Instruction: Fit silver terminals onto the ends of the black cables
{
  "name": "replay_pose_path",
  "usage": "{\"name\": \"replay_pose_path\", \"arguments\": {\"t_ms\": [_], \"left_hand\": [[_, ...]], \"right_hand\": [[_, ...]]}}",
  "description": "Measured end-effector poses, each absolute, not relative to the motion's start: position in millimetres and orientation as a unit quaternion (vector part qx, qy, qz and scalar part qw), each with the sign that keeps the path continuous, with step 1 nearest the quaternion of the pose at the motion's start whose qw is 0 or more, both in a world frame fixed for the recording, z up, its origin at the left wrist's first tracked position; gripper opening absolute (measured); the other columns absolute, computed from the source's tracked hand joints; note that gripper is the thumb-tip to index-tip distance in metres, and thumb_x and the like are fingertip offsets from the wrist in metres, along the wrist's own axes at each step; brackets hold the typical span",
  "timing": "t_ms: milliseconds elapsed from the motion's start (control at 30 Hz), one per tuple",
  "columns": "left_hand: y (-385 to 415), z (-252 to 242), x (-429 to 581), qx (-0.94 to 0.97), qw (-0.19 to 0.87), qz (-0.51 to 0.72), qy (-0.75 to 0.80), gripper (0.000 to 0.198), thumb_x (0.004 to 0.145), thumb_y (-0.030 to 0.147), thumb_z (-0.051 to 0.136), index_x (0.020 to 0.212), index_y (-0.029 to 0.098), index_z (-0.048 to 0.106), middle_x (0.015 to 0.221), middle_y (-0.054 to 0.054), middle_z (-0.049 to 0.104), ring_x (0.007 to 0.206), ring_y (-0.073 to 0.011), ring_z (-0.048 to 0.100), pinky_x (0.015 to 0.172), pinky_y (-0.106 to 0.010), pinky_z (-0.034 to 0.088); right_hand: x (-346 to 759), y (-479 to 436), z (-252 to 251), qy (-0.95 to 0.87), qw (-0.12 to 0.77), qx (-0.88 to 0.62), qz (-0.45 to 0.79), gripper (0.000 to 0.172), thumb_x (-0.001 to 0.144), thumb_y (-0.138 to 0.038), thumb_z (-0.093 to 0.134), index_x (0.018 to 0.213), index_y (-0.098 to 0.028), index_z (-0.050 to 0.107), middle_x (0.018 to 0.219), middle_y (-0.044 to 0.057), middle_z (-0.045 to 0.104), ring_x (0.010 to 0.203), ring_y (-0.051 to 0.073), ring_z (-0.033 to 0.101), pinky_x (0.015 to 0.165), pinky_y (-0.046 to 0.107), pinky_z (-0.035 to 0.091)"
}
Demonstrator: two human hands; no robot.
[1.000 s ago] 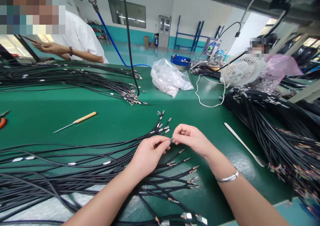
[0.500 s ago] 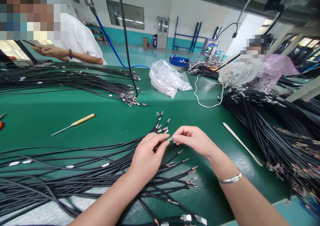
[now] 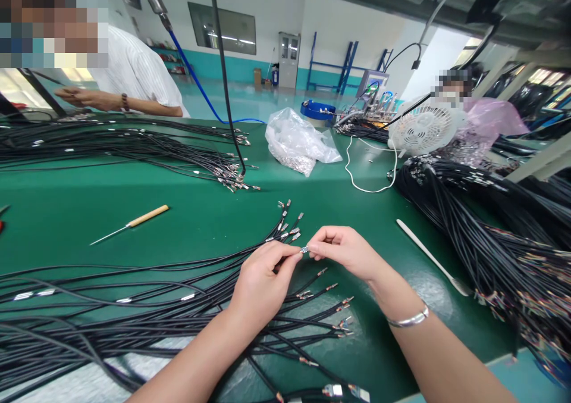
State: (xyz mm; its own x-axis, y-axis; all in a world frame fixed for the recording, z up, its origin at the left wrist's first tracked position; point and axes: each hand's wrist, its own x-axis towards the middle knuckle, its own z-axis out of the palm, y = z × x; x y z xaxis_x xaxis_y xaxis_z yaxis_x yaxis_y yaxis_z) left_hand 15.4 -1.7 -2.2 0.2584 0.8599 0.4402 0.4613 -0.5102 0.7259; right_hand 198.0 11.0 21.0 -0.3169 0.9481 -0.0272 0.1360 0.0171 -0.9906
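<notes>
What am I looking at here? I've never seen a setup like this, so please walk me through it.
There's no robot: these are a person's bare hands, seen from a head-worn camera looking forward and down. The left hand and right hand meet fingertip to fingertip, pinching a small metal piece; its details are too small to make out. On the green tabletop, black cables with metal ends lie under and around the left arm. Beyond are a wooden-handled pick and a clear plastic bag. To the right are a pale stick, a white fan and a large cable pile.
</notes>
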Motion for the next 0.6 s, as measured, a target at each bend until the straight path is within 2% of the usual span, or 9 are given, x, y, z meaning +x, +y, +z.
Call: {"name": "replay_pose_path", "arguments": {"t_ms": [233, 400, 600], "left_hand": [[-1.3, -5.7, 15.5, 0.76, 0.247, 0.43, 0.42, 0.019, 0.083, 0.021, 0.053, 0.099, 0.021, 0.063, 0.082, -0.002, 0.063, 0.073, -0.0119, 0.057, 0.069, -0.024, 0.045], [-2.4, -0.5, 16.9, 0.756, 0.288, 0.411, 0.421, 0.017, 0.083, 0.023, 0.053, 0.092, 0.021, 0.067, 0.077, -0.002, 0.061, 0.07, -0.0123, 0.055, 0.067, -0.024, 0.043], [0.3, 4.5, 15.9, 0.699, 0.412, 0.404, 0.423, 0.013, 0.078, 0.026, 0.057, 0.08, 0.018, 0.067, 0.076, -0.002, 0.061, 0.072, -0.0135, 0.055, 0.067, -0.024, 0.043]], "right_hand": [[198.7, 12.1, 20.1, -0.597, 0.375, -0.448, 0.55, 0.019, 0.074, -0.032, 0.065, 0.072, -0.014, 0.063, 0.069, 0.002, 0.063, 0.063, 0.012, 0.054, 0.064, 0.026, 0.043], [198.8, 11.5, 19.5, -0.608, 0.379, -0.428, 0.551, 0.016, 0.076, -0.03, 0.063, 0.075, -0.014, 0.063, 0.069, 0.002, 0.062, 0.065, 0.012, 0.054, 0.065, 0.026, 0.043], [198.0, 9.7, 20.8, -0.632, 0.374, -0.428, 0.527, 0.016, 0.077, -0.03, 0.063, 0.075, -0.014, 0.063, 0.068, 0.001, 0.06, 0.065, 0.012, 0.052, 0.063, 0.025, 0.041]]}}
